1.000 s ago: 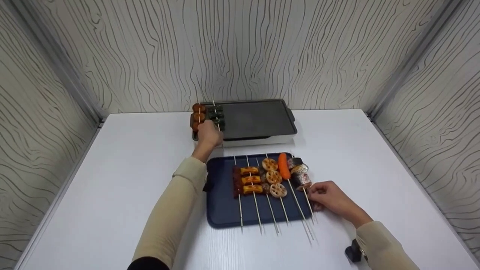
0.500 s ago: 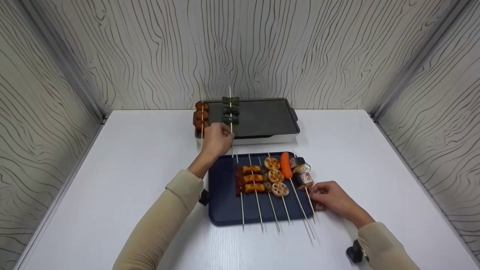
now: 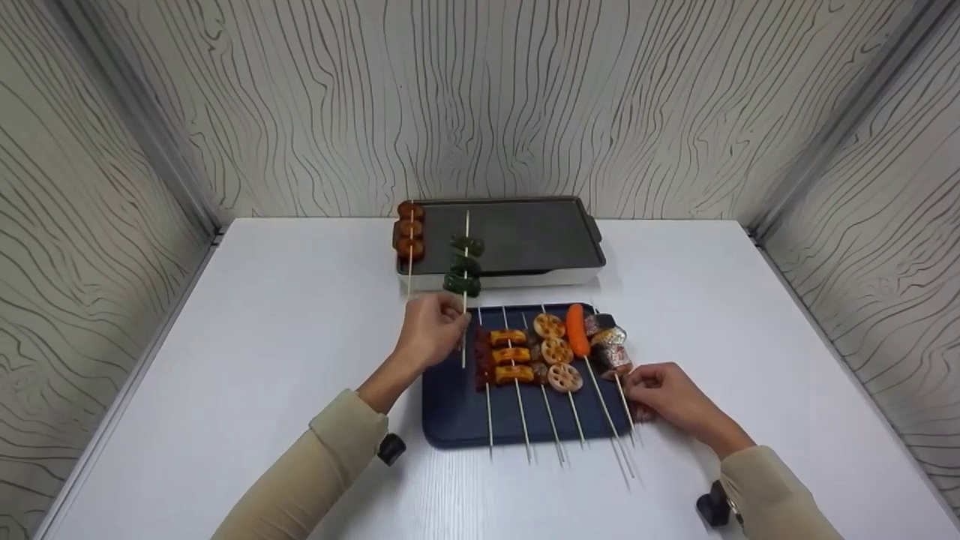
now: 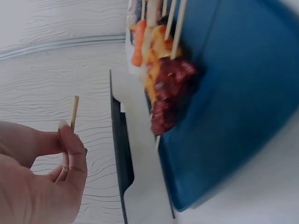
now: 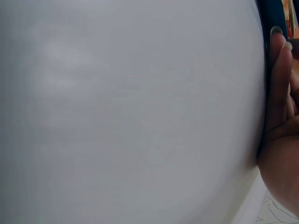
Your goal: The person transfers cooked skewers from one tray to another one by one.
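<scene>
My left hand (image 3: 433,330) pinches the bare lower stick of a green pepper skewer (image 3: 465,266), whose pieces overlap the griddle's front edge in the head view. In the left wrist view the stick's end (image 4: 74,109) pokes out past the thumb and fingertips. My right hand (image 3: 664,394) grips the right edge of the blue tray (image 3: 450,427), close beside the stick of a fish skewer (image 3: 611,356). On that tray also lie a sausage skewer (image 3: 577,330), a lotus root skewer (image 3: 557,351), a yellow-piece skewer (image 3: 512,356) and a dark red meat skewer (image 3: 484,360).
Behind the tray stands a dark griddle (image 3: 536,236) with a white base. A skewer of round brown pieces (image 3: 410,229) lies at its left end. Several stick ends overhang the tray's front edge. Wood-patterned panels (image 3: 495,97) enclose the white table (image 3: 300,300).
My left hand has lifted the green pepper skewer from beside the brown one, moving it right and then back toward me over the tray. The right hand stays at the tray's edge.
</scene>
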`<state>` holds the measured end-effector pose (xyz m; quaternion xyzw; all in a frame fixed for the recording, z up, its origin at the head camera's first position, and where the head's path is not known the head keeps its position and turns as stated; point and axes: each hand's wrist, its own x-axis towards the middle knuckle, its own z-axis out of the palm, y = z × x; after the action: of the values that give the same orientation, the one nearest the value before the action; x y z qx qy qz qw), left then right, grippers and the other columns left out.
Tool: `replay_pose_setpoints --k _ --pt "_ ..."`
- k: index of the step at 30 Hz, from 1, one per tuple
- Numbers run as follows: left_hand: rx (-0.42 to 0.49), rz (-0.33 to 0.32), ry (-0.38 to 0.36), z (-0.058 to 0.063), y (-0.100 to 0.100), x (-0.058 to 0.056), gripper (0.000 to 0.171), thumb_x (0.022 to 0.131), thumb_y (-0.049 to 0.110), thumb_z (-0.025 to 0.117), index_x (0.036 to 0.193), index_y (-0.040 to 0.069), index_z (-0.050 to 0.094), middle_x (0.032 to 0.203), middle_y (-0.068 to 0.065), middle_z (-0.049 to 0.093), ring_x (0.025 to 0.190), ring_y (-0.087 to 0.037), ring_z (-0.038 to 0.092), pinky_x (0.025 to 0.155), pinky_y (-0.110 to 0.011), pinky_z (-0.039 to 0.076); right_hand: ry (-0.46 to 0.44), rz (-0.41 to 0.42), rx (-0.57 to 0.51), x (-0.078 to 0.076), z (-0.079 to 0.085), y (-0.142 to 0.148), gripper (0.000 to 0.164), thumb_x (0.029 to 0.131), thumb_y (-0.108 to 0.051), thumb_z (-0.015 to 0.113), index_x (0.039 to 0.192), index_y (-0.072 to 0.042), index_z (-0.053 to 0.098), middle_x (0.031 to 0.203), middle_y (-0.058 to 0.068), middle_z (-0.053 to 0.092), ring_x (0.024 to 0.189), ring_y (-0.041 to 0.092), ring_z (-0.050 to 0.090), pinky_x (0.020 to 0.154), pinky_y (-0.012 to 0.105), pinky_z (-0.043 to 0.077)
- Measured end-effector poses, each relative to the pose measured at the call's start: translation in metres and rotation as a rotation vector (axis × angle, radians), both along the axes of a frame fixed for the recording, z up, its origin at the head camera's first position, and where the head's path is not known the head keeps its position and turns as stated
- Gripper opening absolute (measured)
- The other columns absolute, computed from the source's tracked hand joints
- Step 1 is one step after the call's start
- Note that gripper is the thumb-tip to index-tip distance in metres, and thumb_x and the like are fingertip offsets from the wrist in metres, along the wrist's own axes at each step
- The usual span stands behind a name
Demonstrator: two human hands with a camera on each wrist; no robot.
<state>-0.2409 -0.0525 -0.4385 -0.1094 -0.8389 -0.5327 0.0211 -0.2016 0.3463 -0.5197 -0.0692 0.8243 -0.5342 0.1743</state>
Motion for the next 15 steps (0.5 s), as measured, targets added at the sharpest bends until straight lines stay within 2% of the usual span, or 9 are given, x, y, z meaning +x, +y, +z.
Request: replay_pose_setpoints --k 7,15 --pt "0.049 -0.05 -0.078 -0.019 -0.005 0.027 0.004 0.093 -0.004 0.067 0.09 -0.006 0.067 0.076 -0.015 0.07 0.053 -0.015 0.066 0.053 -0.033 0.058 0.007 -0.004 -0.002 0.001 -0.001 0.0 0.018 0.093 -0.002 0.063 0.104 0.012 0.068 0.077 0.006 0.066 0.057 0.01 0.061 0.056 0.026 0.054" --pt "0.052 -0.058 -0.122 -0.035 -0.013 0.047 0.005 0.093 -0.004 0.067 0.09 -0.007 0.067 0.078 -0.021 0.071 0.055 -0.016 0.067 0.053 -0.031 0.058 0.005 -0.003 0.012 0.0 -0.001 0.0 0.017 0.094 -0.002 0.064 0.102 0.012 0.067 0.075 0.005 0.066 0.057 0.01 0.061 0.056 0.027 0.054"
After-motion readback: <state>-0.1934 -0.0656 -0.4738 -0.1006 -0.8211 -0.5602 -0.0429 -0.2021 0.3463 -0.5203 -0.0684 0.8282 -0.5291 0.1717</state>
